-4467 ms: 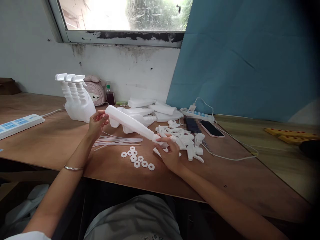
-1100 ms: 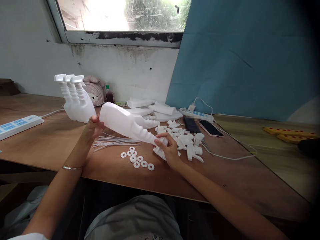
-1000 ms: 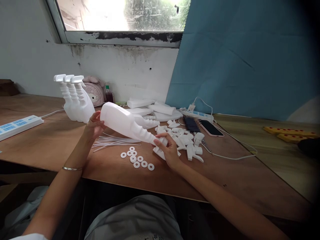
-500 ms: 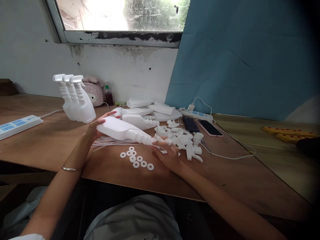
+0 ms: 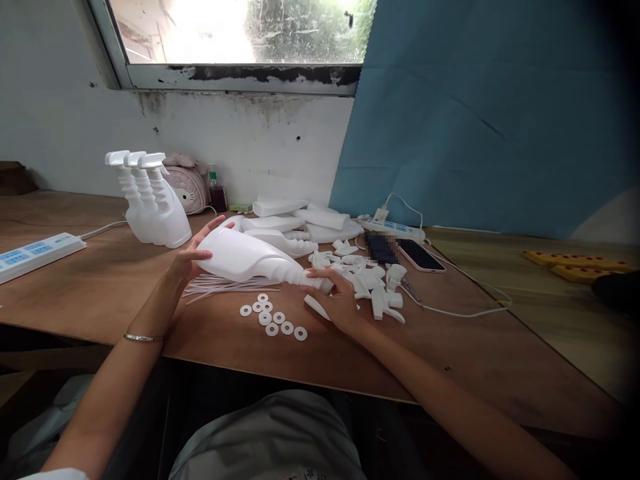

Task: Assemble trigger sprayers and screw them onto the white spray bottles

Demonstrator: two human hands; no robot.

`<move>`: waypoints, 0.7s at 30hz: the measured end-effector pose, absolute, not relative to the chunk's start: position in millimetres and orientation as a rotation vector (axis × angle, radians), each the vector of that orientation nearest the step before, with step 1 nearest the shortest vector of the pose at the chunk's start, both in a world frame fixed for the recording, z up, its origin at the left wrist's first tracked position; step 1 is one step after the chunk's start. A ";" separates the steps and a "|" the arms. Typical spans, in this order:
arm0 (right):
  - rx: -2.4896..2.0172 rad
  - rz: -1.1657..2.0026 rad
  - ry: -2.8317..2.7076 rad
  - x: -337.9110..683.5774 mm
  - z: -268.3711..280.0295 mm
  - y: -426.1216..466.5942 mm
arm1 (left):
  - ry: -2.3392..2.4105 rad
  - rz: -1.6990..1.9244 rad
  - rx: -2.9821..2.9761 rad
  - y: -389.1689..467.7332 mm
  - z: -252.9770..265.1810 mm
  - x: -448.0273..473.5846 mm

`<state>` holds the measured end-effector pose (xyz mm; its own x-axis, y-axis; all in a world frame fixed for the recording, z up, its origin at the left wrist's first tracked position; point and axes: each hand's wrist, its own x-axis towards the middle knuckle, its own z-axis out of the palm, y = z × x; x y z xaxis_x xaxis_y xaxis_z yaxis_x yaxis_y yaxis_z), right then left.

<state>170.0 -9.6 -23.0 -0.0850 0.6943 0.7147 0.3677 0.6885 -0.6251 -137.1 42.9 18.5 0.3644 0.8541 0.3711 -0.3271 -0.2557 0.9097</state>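
A white plastic spray bottle lies tilted across both hands, its base to the left and its neck to the right. My left hand grips the base end, thumb on the near side and fingers behind. My right hand closes around the neck end, where a white trigger sprayer head shows partly under the fingers. Below the bottle, several white ring washers lie on the table. Thin white tubes are bundled just behind them. Loose white sprayer heads are heaped beyond my right hand.
Several white bottles are piled at the back. Three bottles with sprayers stand at the left, before a pink bag. A power strip lies far left. Phones and a white cable lie at the right.
The bottle has rolled about its length, its broad side now facing me more. My left fingers and thumb have shifted on the base, and my right fingers have turned around the neck.
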 end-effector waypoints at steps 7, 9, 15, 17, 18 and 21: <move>-0.962 0.537 -1.590 168.0 -16.5 -12.8 | 0.493 1.282 1.417 36.6 21.3 -134.6; -0.959 0.570 -1.580 167.5 -16.8 -12.8 | 0.484 1.304 1.413 36.9 19.8 -135.2; -0.954 0.670 -1.573 167.3 -16.8 -10.6 | 0.502 1.345 1.438 37.8 18.8 -137.3; -0.950 0.644 -1.581 166.9 -15.9 -11.8 | 0.523 1.342 1.432 38.1 19.9 -137.7; -0.950 0.628 -1.587 166.7 -15.6 -12.8 | 0.560 1.332 1.422 38.4 20.3 -137.7; -0.959 0.612 -1.602 166.4 -15.6 -16.3 | 0.784 1.223 1.376 40.7 19.8 -136.0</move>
<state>166.4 -16.3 -15.6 -0.0540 0.8383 0.5425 0.2635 0.5360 -0.8020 -136.0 40.7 19.8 0.2531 0.9374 0.2394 -0.1742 -0.1992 0.9644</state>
